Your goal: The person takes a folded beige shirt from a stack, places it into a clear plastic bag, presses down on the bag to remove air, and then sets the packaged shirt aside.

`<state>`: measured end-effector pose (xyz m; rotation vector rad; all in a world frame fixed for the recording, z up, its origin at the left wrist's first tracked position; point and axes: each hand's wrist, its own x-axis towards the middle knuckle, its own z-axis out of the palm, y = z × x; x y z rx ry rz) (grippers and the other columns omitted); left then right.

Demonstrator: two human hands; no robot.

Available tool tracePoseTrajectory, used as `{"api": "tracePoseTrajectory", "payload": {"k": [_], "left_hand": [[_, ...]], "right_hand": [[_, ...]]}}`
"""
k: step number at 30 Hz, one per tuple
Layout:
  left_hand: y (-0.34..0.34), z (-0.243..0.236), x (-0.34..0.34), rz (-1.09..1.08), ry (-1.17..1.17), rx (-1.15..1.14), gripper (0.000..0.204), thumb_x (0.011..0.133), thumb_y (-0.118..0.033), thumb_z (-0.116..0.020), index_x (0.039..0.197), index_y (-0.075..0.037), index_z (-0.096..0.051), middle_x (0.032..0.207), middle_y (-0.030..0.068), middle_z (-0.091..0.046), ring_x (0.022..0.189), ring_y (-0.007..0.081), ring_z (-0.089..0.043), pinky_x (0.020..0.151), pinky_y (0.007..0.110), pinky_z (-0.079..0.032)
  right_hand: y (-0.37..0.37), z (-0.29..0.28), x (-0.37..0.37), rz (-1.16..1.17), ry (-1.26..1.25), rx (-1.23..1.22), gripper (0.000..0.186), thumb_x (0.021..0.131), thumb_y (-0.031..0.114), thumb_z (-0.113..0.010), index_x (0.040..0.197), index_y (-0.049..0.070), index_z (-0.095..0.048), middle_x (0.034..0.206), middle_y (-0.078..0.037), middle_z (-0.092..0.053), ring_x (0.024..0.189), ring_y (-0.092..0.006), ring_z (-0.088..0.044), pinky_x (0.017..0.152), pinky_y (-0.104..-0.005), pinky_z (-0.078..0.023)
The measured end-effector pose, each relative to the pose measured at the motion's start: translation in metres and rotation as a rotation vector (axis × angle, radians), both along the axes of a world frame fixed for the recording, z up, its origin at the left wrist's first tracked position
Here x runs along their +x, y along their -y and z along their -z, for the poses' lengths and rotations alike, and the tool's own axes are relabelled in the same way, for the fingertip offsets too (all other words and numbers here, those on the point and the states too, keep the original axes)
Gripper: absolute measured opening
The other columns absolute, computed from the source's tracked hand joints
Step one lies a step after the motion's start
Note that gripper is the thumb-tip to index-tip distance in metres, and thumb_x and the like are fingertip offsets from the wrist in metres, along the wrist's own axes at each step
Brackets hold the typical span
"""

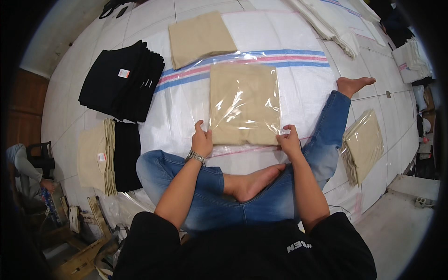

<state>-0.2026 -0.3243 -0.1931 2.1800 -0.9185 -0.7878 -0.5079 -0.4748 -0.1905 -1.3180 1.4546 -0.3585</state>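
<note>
The head view looks down on a white tiled floor [70, 84], over which a white woven sheet [298, 79] with blue and pink stripes is spread. The person sits on it in jeans, one leg stretched out to the right and the other folded, its bare foot lying just below the hands. On the sheet in front of the person lies a folded beige garment in a clear bag [244, 103], flat and square to the person. The left hand [202, 140] pinches the bag's near left corner, thumb up against the plastic; a metal watch [196, 157] sits on that wrist. The right hand [288, 140] pinches the near right corner, fingers curled on the edge. Beyond the bag lies a bare folded beige cloth [199, 38]. To the left sit a black stack [122, 80], and nearer, a cream stack [96, 158] touching another black pile [127, 156]. To the right, beside the stretched leg, is a stack of bagged beige pieces [363, 144]. White folded cloth [336, 23] lies at the top right, partly cut off. At the far left edge another person's sleeve [21, 163] shows, mostly out of frame. The clutter at the lower left is too dark and bent to make out.
</note>
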Motion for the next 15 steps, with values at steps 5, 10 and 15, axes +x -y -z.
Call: {"api": "tracePoseTrajectory", "payload": {"k": [5,10,15], "left_hand": [[0.003,-0.011,-0.003,-0.073,0.060,-0.122,0.051,0.094,-0.015,-0.057,0.137,0.002,-0.036,0.079,0.0219,-0.065,0.076,0.0383,-0.065,0.072,0.046,-0.050],[0.004,-0.027,-0.003,0.065,0.535,0.135,0.064,0.092,-0.029,-0.062,0.143,0.000,-0.036,0.127,0.0253,-0.054,0.115,0.0396,-0.054,0.095,0.053,-0.044],[0.095,-0.034,0.008,0.236,0.634,-0.076,0.067,0.092,-0.039,-0.060,0.144,-0.003,-0.040,0.153,0.0236,-0.030,0.143,0.0404,-0.025,0.116,0.054,-0.021]], "right_hand": [[0.008,-0.007,0.014,0.054,0.055,-0.051,0.046,0.081,0.003,-0.067,0.119,0.001,-0.042,0.080,-0.012,-0.060,0.063,-0.0186,-0.061,0.052,-0.0334,-0.052],[0.003,-0.033,0.013,-0.117,-0.433,-0.317,0.054,0.083,0.012,-0.067,0.131,0.000,-0.044,0.111,-0.024,-0.063,0.098,-0.0377,-0.064,0.088,-0.0444,-0.051],[0.050,-0.034,0.083,-0.332,-0.453,-0.767,0.058,0.087,0.020,-0.066,0.138,0.004,-0.045,0.139,-0.022,-0.048,0.128,-0.0374,-0.047,0.105,-0.0463,-0.040]]}}
